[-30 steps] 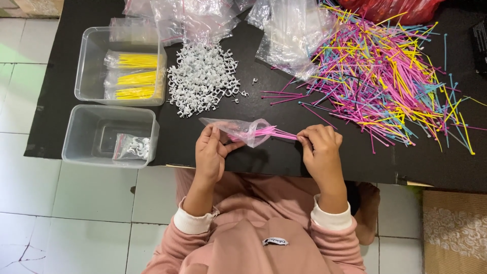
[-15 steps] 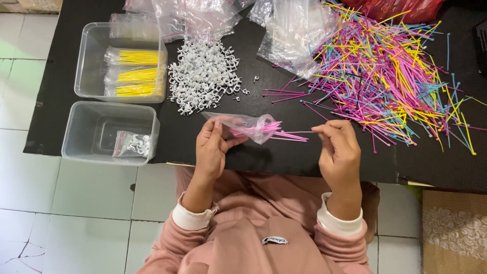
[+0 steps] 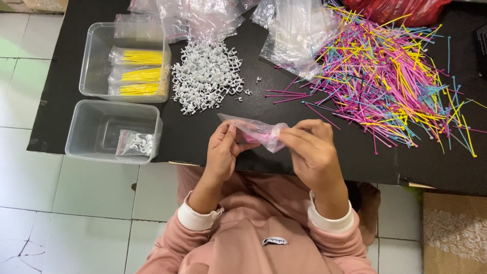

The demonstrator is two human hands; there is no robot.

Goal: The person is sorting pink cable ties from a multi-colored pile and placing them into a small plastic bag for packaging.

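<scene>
While a second ago pink ties stuck out of the small clear bag [image 3: 256, 133] toward the right, now tucked fully inside, only a pink blur showing through the plastic; filling apparently finished, mouth ready for closing. Left hand [image 3: 223, 149] curled, thumb and fingers pinching the bag's left end. Right hand [image 3: 310, 147] moved in from the right, fingertips closed on the crumpled right end. Bag held just above the near edge of the black table [image 3: 203, 137], thin, wrinkled, see-through. Beyond: heap of white clips [image 3: 205, 76], spread of coloured ties [image 3: 395, 76], tub of yellow packs [image 3: 101, 61], second tub [image 3: 89, 127] holding one small packet.
</scene>
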